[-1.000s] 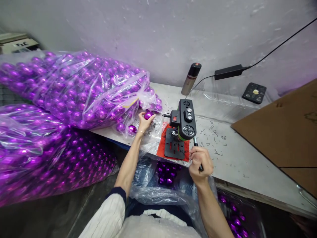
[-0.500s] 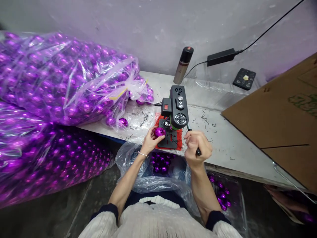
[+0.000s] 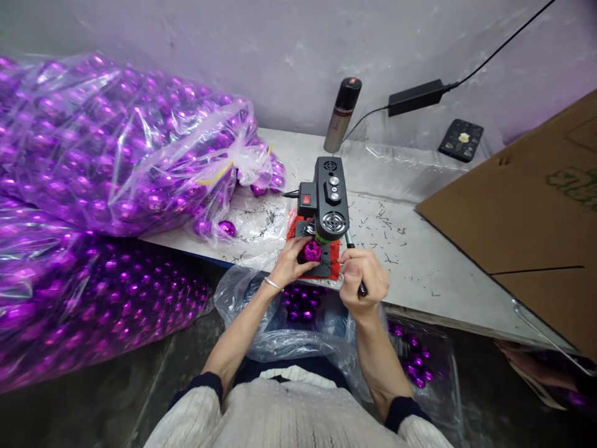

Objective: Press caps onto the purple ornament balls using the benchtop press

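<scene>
Between the thumb and fingers of my left hand (image 3: 290, 264) is a shiny purple mirror ball (image 3: 312, 251). It sits at the front of a small black bench press (image 3: 332, 198), just below the press head. My right hand (image 3: 364, 278) is wrapped round the black-gripped lever (image 3: 362, 289) on the press's right side. Under the press base lies a red mat (image 3: 335, 250). Part of the base is hidden by my left hand and the ball.
Large clear bags of purple balls (image 3: 116, 149) fill the left side. A loose ball (image 3: 227, 229) lies near them. Behind the press stands a spray can (image 3: 342, 115). A cardboard box (image 3: 522, 211) leans in at right. More balls (image 3: 303, 303) lie in plastic on my lap.
My left hand has moved the ball right, closer under the press head. My right hand stays on the lever. The whole view has shifted slightly.
</scene>
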Tool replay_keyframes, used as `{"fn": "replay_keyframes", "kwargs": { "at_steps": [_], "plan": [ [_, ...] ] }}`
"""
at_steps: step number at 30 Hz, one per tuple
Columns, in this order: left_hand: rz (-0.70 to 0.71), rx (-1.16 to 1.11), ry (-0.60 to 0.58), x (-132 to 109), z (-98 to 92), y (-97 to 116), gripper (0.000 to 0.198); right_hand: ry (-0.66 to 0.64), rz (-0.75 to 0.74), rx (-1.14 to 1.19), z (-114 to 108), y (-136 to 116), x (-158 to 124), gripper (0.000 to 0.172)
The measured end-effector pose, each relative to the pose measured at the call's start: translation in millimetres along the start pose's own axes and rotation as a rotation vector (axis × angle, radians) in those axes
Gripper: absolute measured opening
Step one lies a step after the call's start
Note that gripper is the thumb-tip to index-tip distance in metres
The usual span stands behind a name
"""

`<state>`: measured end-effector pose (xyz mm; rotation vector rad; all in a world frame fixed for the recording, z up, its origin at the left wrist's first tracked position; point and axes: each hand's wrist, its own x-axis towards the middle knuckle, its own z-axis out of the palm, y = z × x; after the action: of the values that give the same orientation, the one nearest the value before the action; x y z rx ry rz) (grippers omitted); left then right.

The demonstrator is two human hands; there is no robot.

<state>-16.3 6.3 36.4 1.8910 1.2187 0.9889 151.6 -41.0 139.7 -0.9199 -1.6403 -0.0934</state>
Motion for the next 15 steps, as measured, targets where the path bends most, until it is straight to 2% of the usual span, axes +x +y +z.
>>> {"fn": "replay_keyframes", "kwargs": {
  "at_steps": [8, 12, 15],
  "plan": [
    [-0.053, -0.063, -0.013, 4, -3.1, 0, 0.065, -0.018, 0.005, -0.015, -2, 1, -4, 0.021],
    [-0.095, -0.058, 0.04, 4, 8.7, -2, 0.073, -0.011, 0.011, -0.015, -1, 1, -6, 0.021],
    [-0.094, -0.06, 0.096, 1, 19.7, -5, 0.068, -0.026, 0.005, -0.017, -2, 1, -7, 0.021]
  ]
}}
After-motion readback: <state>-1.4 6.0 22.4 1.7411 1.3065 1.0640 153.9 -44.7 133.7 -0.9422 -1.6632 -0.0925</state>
